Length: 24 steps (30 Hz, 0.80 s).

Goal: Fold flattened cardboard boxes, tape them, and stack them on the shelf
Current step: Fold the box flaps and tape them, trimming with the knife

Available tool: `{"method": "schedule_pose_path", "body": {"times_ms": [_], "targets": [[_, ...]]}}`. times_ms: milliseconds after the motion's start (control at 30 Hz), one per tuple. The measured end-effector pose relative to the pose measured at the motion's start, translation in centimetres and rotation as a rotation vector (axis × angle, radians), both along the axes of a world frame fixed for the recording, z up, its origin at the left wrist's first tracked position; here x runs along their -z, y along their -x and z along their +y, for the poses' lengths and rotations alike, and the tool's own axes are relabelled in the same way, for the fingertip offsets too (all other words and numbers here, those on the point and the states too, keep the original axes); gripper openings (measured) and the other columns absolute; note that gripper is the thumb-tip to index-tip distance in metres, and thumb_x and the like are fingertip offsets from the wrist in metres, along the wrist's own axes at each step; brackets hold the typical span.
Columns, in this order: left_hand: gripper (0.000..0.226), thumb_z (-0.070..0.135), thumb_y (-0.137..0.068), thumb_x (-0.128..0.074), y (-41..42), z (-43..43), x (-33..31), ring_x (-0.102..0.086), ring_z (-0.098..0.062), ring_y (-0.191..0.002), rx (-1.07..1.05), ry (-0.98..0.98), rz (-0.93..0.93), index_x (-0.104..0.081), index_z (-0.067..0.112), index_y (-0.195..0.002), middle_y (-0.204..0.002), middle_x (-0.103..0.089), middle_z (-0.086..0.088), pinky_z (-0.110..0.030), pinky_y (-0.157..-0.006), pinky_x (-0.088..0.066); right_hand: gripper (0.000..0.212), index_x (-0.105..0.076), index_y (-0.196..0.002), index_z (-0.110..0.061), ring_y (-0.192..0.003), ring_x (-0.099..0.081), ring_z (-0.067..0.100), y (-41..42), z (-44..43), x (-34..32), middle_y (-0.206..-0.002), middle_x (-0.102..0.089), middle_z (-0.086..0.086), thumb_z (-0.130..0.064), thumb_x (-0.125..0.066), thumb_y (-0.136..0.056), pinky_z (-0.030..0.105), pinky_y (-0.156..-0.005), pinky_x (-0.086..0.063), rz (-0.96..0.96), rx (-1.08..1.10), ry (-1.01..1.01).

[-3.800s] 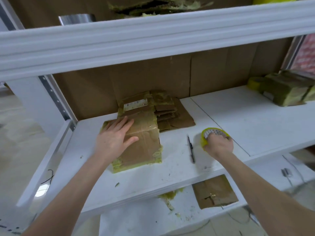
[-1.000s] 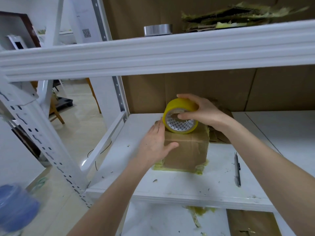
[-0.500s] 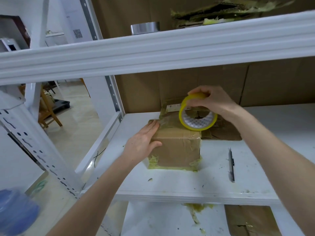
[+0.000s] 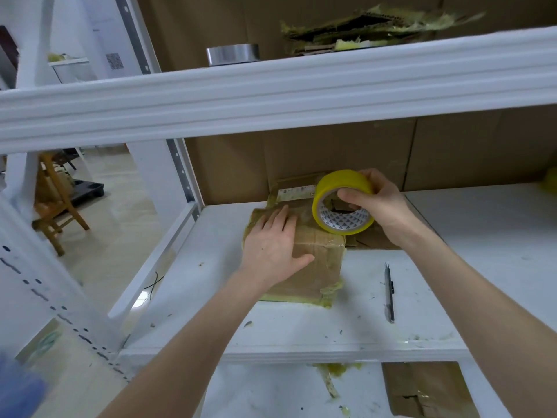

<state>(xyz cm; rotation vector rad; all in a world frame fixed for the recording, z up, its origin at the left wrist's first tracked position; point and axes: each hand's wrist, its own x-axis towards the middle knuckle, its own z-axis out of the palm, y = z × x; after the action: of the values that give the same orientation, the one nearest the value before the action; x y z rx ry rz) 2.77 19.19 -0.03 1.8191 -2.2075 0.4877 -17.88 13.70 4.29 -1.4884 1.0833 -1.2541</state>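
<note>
- Head view: a brown cardboard box (image 4: 319, 267), folded up and edged with yellowish tape, stands on the white shelf (image 4: 301, 330), towards the left of its middle board.
- The left hand (image 4: 271, 245) lies flat on the left part of the box's top. Its fingers are straight and close together, pointing away from the person, and the thumb spreads over the near top edge.
- The right hand (image 4: 379, 203) grips a yellow tape roll (image 4: 340, 182). The fingers curl over the top of the roll and the thumb presses across its open face.
- The roll stands on edge at the box's far right corner, with its lower rim down at the top of the box. Whether it touches cannot be told.
- The two hands are near each other on the same box, left on top and right at the far right corner.
- Flattened cardboard (image 4: 370, 242) lies behind the box, under the right hand, against the brown back wall.
- A dark pen-like tool (image 4: 389, 292) lies on the shelf to the right of the box, apart from it.
- On the board above sit a silver roll (image 4: 232, 54) and ragged cardboard scraps (image 4: 361, 34).
- A taped cardboard piece (image 4: 428, 390) lies on the board below.
</note>
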Motion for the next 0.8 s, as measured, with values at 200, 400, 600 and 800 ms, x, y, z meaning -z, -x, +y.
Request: {"method": "schedule_pose_path", "body": {"times_ms": [200,400,600,800], "targets": [[0.088,0.072,-0.080,-0.045,-1.9,-0.7,1.3,-0.037,-0.022,-0.137,0.024,0.005,0.008,-0.029,0.019,-0.149,-0.150,-0.039,0.000,-0.038,-0.110,-0.031,0.038,-0.064,-0.105,-0.028,-0.098,-0.066,0.021,0.1,-0.1,1.0,-0.104,-0.069,0.002,-0.014,-0.079,-0.073,0.036,-0.086,-0.054,-0.142,-0.082,-0.021],[0.079,0.066,-0.082,-0.050,-2.3,-1.2,1.3,-0.044,-0.024,-0.132,0.073,0.016,-0.017,-0.038,0.022,-0.145,-0.145,-0.047,0.001,-0.041,-0.107,-0.037,0.037,-0.069,-0.105,-0.027,-0.099,-0.067,0.018,1.1,-0.8,0.2,-0.103,-0.072,-0.003,-0.012,-0.079,-0.073,0.033,-0.089,-0.051,-0.098,-0.092,-0.011],[0.072,0.055,-0.083,-0.060,-2.4,-1.5,1.2,-0.042,-0.026,-0.135,0.112,0.013,-0.039,-0.039,0.024,-0.145,-0.147,-0.043,0.002,-0.044,-0.108,-0.035,0.032,-0.071,-0.097,-0.030,-0.088,-0.065,0.014,3.8,-1.1,0.6,-0.090,-0.072,-0.005,-0.009,-0.076,-0.074,0.028,-0.086,-0.048,-0.026,-0.083,-0.057],[0.068,0.057,-0.088,-0.051,-2.7,-2.1,1.5,-0.032,-0.022,-0.141,0.071,-0.033,-0.055,-0.029,0.032,-0.148,-0.153,-0.033,0.007,-0.042,-0.112,-0.029,0.031,-0.070,-0.101,-0.035,-0.096,-0.066,0.012,6.1,-0.8,2.9,-0.099,-0.072,-0.007,-0.018,-0.078,-0.075,0.026,-0.086,-0.049,0.176,-0.085,-0.102]]}}
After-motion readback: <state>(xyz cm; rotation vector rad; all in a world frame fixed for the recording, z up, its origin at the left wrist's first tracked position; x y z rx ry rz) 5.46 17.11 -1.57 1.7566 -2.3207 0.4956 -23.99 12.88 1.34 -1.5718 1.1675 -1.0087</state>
